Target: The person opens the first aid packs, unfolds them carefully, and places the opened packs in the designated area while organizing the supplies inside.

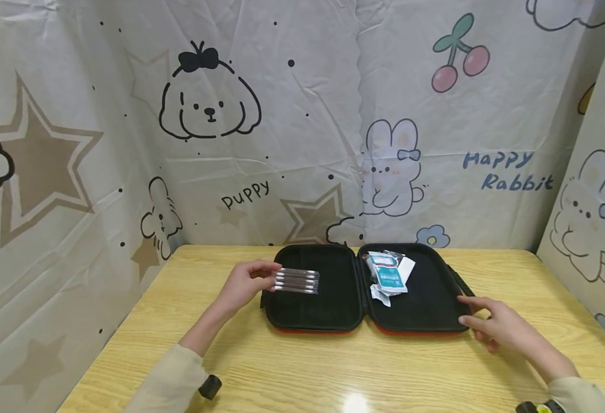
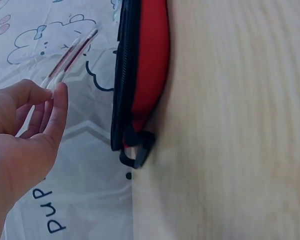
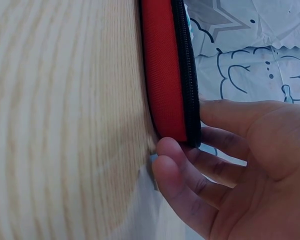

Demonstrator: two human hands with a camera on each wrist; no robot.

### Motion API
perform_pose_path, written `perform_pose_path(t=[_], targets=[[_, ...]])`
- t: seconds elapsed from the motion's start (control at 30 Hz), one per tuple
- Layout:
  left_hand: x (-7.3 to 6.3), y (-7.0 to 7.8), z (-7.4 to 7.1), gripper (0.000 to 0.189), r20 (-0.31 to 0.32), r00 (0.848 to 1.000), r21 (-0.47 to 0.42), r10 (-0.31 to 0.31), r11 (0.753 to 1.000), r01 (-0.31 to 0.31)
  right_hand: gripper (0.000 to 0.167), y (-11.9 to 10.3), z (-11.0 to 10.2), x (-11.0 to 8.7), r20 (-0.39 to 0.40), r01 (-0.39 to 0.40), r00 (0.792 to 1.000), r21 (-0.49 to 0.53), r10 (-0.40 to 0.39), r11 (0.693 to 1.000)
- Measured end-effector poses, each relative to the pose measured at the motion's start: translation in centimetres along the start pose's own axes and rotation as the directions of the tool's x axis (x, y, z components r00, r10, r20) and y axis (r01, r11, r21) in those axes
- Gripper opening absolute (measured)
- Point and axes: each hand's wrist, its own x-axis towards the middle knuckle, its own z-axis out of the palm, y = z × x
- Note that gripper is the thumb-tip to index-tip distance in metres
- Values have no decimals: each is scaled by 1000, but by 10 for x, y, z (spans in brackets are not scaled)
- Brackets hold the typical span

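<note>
My left hand [image 1: 251, 280] pinches a clear pack of cotton swabs [image 1: 297, 281] by its left end, thumb on the near side. White swab tips show through the wrapper, and the pack overlaps the left half of an opened zip case [image 1: 313, 315]. The case is black inside and red outside. At its front right corner, my right hand [image 1: 499, 324] holds the rim between thumb and fingers. Several small packets [image 1: 387, 275], white and teal, lie piled in the right half. From the right wrist, the curled fingers [image 3: 170, 172] show beside the red shell [image 3: 162, 70].
The case lies flat on a light wooden table [image 1: 302, 367]. Behind the table hangs a printed cloth [image 1: 302, 115], with another stretch along the left side. A black strap loop [image 2: 140, 150] sticks out from the case's left end.
</note>
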Motion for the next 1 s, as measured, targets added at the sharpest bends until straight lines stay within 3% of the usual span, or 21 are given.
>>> perform_pose_path(t=[0.27, 0.67, 1.0], targets=[[-12, -9, -14, 25, -16, 998, 34, -68, 997, 68, 64, -5, 0, 3, 13, -6, 1000, 0, 6, 1000], [-20, -17, -25, 26, 47, 994, 41, -98, 995, 96, 64, 2, -1, -1, 18, -14, 1000, -13, 14, 1000], [-24, -19, -27, 31, 117, 981, 102, -158, 984, 146, 64, -2, -1, -1, 22, -19, 1000, -13, 19, 1000]])
